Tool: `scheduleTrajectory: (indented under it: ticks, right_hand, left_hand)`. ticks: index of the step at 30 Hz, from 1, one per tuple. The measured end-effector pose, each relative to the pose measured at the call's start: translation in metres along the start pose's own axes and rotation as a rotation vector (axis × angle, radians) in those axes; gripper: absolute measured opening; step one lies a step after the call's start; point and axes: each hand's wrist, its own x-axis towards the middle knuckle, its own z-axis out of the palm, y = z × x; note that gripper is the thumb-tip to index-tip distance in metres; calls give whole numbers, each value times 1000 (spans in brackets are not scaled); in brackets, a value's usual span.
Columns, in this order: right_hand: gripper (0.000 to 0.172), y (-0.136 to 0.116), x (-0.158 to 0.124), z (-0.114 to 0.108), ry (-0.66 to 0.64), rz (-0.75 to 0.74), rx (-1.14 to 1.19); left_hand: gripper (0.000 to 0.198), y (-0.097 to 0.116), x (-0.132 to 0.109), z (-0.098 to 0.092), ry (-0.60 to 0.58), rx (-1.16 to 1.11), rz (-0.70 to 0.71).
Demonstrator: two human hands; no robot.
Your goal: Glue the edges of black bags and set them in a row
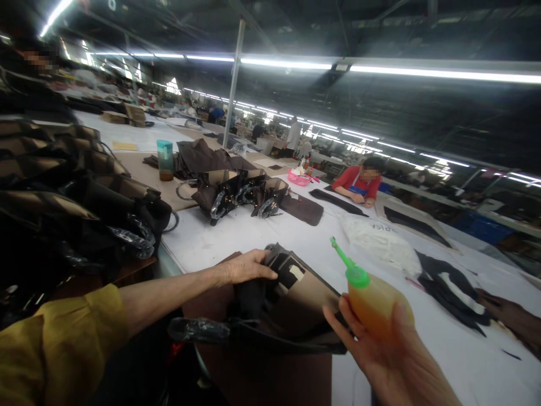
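A dark handbag (313, 285) lies open before me at the table's near edge, its tan lining showing. My left hand (249, 267) grips the bag's far-left rim, with the thumb over the edge and the other fingers partly hidden. One bag handle (203, 330), wrapped in clear plastic, sticks out on the near left. In my right hand (386, 349) is a squeeze bottle (380, 307) of orange-yellow liquid. Its green cap and spout point up and to the left. Two fingers of that hand reach toward the bag's right side; whether they touch it I cannot tell.
Several dark bags stand in a pile (76, 197) at left and in a row (240, 194) ahead. A teal-topped container (165, 160) stands behind. At right are a white plastic bag (380, 239) and dark pieces (452, 287). A person in red (359, 183) leans on the table (313, 242).
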Motion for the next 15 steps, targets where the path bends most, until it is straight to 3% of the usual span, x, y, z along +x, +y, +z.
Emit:
scheduleTrajectory:
  ticks: [3,5,11,15]
  right_hand:
    - [30,-3,-7,-1,30,17,29]
    - [33,-1,-13,-3,37,27,15]
    - [41,12,-21,-23,25,13,-189]
    - [49,8,-18,-48,106,-123,-268]
  left_hand:
    - [41,26,-1,-6,4,-60,102]
    - [35,44,0,-11,-39,-24,98]
    - [25,74,-4,-26,-213,246,-52]
    - [23,83,-10,-35,-381,425,-193]
